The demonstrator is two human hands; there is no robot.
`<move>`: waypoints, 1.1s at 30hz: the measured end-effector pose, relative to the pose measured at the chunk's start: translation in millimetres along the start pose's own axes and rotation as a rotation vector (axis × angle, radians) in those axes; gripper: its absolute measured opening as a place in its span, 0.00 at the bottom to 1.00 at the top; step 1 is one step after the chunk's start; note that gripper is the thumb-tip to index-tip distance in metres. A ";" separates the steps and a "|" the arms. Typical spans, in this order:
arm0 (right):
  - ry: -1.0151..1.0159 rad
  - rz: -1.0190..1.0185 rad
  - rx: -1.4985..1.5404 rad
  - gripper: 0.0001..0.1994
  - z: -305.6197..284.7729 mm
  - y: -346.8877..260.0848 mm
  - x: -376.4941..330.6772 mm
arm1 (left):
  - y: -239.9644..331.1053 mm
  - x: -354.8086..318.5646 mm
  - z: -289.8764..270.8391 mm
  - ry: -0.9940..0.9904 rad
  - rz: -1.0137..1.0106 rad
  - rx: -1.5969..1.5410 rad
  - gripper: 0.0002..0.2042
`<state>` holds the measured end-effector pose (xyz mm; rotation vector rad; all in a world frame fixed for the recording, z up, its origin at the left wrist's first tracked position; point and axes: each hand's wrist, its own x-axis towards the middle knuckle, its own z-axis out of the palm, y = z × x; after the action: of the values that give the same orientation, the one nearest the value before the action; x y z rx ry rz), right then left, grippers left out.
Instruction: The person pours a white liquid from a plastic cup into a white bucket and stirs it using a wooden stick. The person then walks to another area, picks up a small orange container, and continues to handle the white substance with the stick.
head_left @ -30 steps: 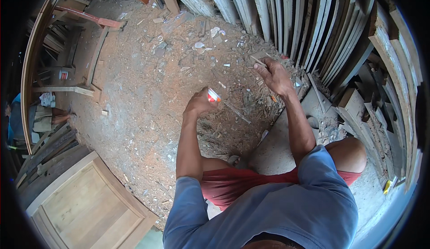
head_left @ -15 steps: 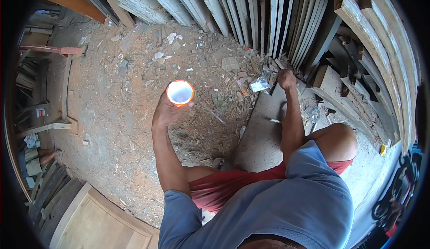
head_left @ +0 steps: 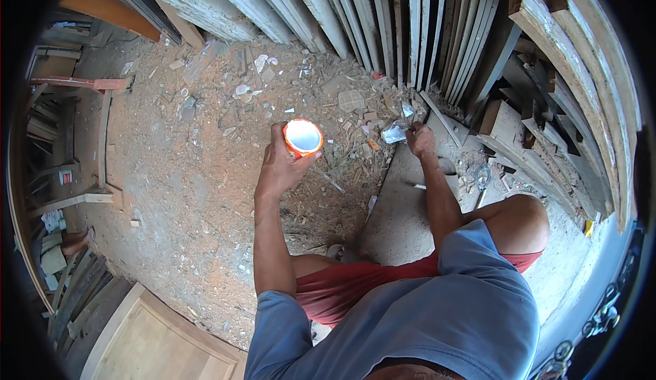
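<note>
An orange-rimmed cup (head_left: 304,137) with a white inside is held up over the littered ground. My left hand (head_left: 279,169) is wrapped round its side, and no contents can be made out in it. Farther right, my right hand (head_left: 421,141) is closed above the edge of a grey slab (head_left: 393,223), close beside a crumpled clear plastic bag (head_left: 394,132). Its fingertips are pressed together; what they hold, if anything, is too small to tell. A thin wooden strip (head_left: 441,119) lies just beyond that hand.
Long boards (head_left: 362,18) lean in a row at the back. Stacked timber (head_left: 540,141) rises on the right. Wood chips and scraps (head_left: 352,100) cover the ground. A wooden panel (head_left: 164,335) lies at lower left, below a red-topped wooden frame (head_left: 109,84).
The cup and my left hand have moved to the right. My right hand has come left and nearer to me, toward the plastic bag, uncovering the wooden strip.
</note>
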<state>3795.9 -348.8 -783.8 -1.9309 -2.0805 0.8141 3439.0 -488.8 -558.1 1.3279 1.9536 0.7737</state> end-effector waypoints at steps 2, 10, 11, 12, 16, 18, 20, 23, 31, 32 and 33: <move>0.032 -0.025 -0.019 0.12 3.3 -7.2 -2.6 | -4.9 -3.1 1.7 0.010 0.011 0.050 0.35; 0.013 -0.099 -0.073 0.10 5.0 -2.9 1.4 | 6.8 -8.7 -6.5 0.062 0.305 0.090 0.37; 0.046 -0.149 -0.102 0.09 0.3 -14.6 2.3 | 8.2 -11.1 -6.9 0.077 0.316 0.058 0.36; 0.081 -0.196 -0.130 0.09 -3.6 -27.3 4.4 | 8.7 -12.6 -8.8 0.072 0.282 0.064 0.37; 0.021 -0.469 -0.045 0.07 -55.4 -131.8 -3.6 | -4.1 -23.6 -21.6 -0.028 0.190 0.036 0.37; 0.013 -0.642 0.038 0.08 -86.4 -181.1 -10.3 | -15.1 -25.9 -19.1 -0.040 0.190 -0.056 0.38; 0.069 -0.844 0.149 0.09 -110.2 -219.7 -21.1 | -27.9 -23.3 -20.6 -0.149 0.081 -0.638 0.38; 0.082 -0.970 0.377 0.11 -148.0 -276.9 -58.6 | -35.3 -26.9 -18.2 -0.127 0.102 -1.336 0.38; 0.099 -1.391 0.390 0.12 -178.0 -334.2 -96.9 | -29.8 -50.4 -38.1 -0.143 0.215 -1.480 0.42; 0.097 -1.414 0.377 0.12 -179.7 -337.8 -97.9 | -23.0 -52.0 -38.1 -0.150 0.215 -1.471 0.42; 0.096 -1.437 0.364 0.11 -181.9 -341.0 -98.4 | -18.6 -51.8 -37.3 -0.159 0.215 -1.462 0.43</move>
<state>3604.4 -396.7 -437.3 -0.0432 -2.2723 0.5803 3414.1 -547.6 -539.8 0.5848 0.6475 1.6401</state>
